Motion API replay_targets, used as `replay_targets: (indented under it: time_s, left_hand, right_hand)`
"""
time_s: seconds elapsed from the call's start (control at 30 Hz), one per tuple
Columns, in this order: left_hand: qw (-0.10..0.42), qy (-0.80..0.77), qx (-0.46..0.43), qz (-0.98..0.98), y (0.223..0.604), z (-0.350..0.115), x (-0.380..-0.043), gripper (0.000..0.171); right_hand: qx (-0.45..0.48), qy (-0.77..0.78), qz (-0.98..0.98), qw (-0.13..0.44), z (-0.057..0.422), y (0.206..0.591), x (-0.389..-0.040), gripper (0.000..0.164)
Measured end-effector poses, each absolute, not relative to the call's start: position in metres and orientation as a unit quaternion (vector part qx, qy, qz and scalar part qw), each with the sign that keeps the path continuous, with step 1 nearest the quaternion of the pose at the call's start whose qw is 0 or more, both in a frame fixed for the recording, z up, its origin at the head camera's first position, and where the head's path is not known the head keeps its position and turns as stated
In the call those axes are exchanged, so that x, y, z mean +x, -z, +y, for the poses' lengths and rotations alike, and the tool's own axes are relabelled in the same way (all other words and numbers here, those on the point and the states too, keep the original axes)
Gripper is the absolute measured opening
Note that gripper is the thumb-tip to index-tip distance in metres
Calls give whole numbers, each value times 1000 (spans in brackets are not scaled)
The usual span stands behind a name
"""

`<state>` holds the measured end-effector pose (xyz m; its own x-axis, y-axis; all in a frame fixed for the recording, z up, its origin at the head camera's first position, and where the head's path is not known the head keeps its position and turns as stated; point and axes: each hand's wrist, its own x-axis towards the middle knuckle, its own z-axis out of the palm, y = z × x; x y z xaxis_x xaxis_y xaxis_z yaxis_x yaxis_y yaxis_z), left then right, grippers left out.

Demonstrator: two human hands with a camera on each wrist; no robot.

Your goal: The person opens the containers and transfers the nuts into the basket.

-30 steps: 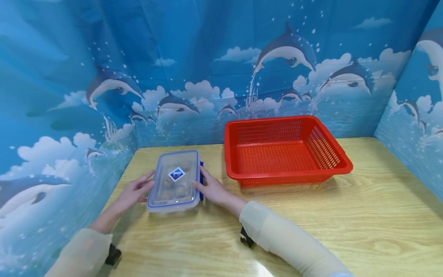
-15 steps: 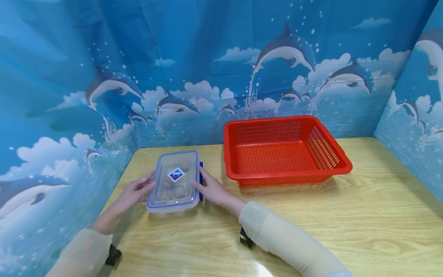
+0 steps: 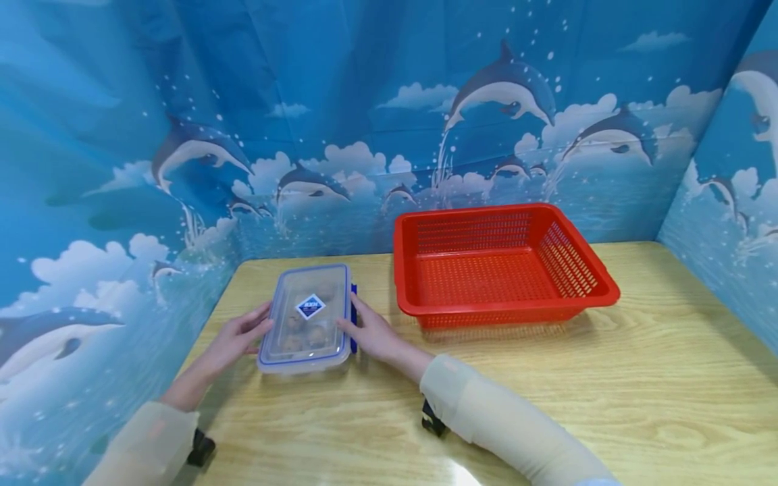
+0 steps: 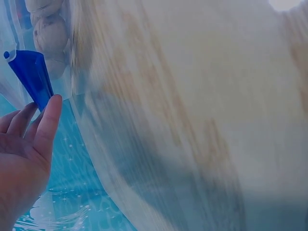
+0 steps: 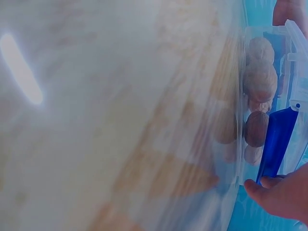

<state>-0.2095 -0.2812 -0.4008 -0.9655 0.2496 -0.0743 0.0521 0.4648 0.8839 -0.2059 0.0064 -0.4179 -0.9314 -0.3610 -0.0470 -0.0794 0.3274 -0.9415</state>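
Note:
A clear plastic food container (image 3: 316,280) with a blue-edged lid and a diamond sticker rests at the table's left side. Several round, brownish wrinkled things (image 5: 260,79) lie inside. My left hand (image 3: 237,341) holds its left side, thumb at the lid's edge; in the left wrist view those fingertips touch a blue latch (image 4: 31,72) that sticks outward. Opposite, my right hand (image 3: 377,332) has its thumb on the lid's edge and its fingers along the other blue latch (image 5: 278,142), which tilts out from the wall.
A red perforated plastic basket (image 3: 504,307) stands right of the container with nothing inside. The wood-grain table (image 3: 638,378) runs back to a blue dolphin-print curtain (image 3: 365,88), which also closes in the left and right sides.

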Motion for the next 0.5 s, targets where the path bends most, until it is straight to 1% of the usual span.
replay_targets:
  time_s: [0.5]
  left_hand:
    - [98,-506,85,852,399,-280,-208,62]
  right_hand:
    - [-147,590,784,124,4,417,-203,67]
